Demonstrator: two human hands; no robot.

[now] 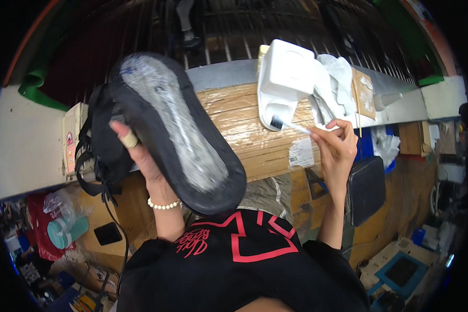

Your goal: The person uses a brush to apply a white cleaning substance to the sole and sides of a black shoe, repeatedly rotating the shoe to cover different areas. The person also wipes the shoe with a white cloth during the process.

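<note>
My left hand (146,161) grips a black shoe (229,182) from its left side, with the underside turned up toward me. A long, glossy grey patch runs down the middle of that underside, inside a black rim. Tan tape wraps one finger of this hand; the other fingers are hidden behind the shoe. My right hand (337,148) pinches the pale handle of a small brush (299,127). Its dark bristles sit at the near, open end of a white plastic dispenser (288,70), in the dish; whether they touch liquid I cannot tell.
Taped cardboard (229,114) covers the worktop. White crumpled cloths (338,78) and a tan board (364,96) lie right of the dispenser. A black bag (106,140) stands at left, behind the shoe. Beyond the worktop runs a slatted conveyor (234,31). A dark stool (366,190) is at right.
</note>
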